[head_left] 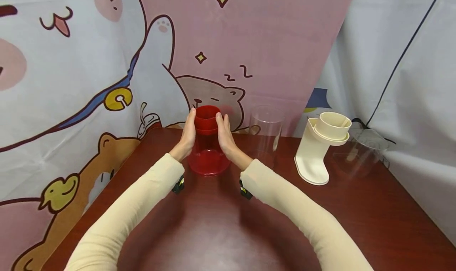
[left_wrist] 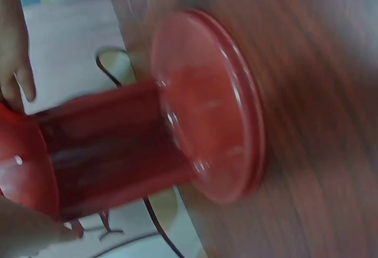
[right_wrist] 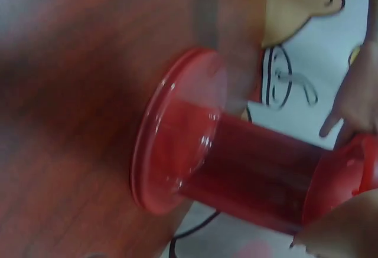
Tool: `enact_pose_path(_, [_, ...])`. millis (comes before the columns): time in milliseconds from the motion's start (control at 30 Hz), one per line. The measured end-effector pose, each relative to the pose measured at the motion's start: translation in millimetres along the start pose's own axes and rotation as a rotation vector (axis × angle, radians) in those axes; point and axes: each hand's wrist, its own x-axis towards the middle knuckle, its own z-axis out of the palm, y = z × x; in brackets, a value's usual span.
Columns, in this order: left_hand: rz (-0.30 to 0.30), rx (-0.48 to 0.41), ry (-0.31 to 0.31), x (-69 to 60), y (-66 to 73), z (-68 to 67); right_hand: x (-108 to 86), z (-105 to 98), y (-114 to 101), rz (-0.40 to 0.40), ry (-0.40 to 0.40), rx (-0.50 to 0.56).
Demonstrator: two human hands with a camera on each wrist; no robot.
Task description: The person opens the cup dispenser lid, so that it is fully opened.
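Observation:
A red plastic stand [head_left: 209, 162] rests on the table, with a wide round base, an upright column and a cup-like ring [head_left: 206, 124] at its top. My left hand [head_left: 187, 134] presses the ring's left side, its fingers fairly straight. On the opposite side my right hand [head_left: 226, 135] presses in the same way, thumb toward me and fingers behind. The base [left_wrist: 207, 110] and the column [right_wrist: 260, 169] show plainly in the wrist views, where the hands are only partly seen at the frame edges.
To the right, a clear cylinder [head_left: 266, 132] stands behind my right forearm. Beyond it are a cream stand [head_left: 313, 160] with a round top and a second clear container [head_left: 367, 148]. A dark cable [head_left: 399, 61] hangs along the cloth backdrop [head_left: 285, 33] behind the table [head_left: 213, 231].

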Motion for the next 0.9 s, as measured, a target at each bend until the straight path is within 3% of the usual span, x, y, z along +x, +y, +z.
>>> enact_pose_path(233, [-0.005, 0.017, 0.02, 22.2, -7.8, -0.3, 22.2, -8.7, 6.9, -0.007, -0.059, -0.031])
enact_pose_path(533, [-0.02, 0.011, -0.003, 29.4, -6.0, -3.3, 28.9, -7.6, 5.1, -0.022, -0.052, -0.091])
enact_pose_path(733, [0.013, 0.032, 0.009, 32.3, -6.3, -1.3, 29.0, -6.0, 4.5, -0.041, -0.003, -0.16])
enact_pose_path(833, [0.025, 0.11, 0.077, 26.2, -3.9, -3.6, 24.7, -8.8, 7.2, -0.075, 0.001, -0.188])
enact_pose_path(900, [0.046, 0.164, 0.156, 17.1, -0.9, -10.2, 19.4, -11.4, 9.1, -0.106, -0.021, -0.2])
